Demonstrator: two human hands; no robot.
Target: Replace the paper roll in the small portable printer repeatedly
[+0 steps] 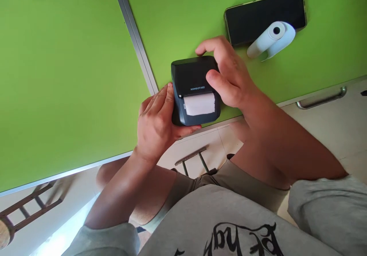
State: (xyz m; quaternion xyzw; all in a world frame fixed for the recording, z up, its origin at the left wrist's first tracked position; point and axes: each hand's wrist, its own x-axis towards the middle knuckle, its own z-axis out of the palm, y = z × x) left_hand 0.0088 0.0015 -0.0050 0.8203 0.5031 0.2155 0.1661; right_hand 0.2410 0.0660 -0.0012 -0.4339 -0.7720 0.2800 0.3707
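Observation:
A small black and dark blue label printer (192, 74) lies near the front edge of the green table, with white paper (200, 104) sticking out of its slot. Around its left side and lower corner, my left hand (159, 120) holds it, thumb along the near edge. My right hand (229, 74) is at the printer's right side, its thumb by the lid and its index finger curved beyond the far right corner; the other fingers are hidden.
A black phone (246, 22) lies at the upper right, with a partly unrolled white paper roll (265, 39) against it. A metal strip (136, 38) crosses the green table (71, 76). A metal handle (322, 99) and a wooden stool (31, 206) are below the table edge.

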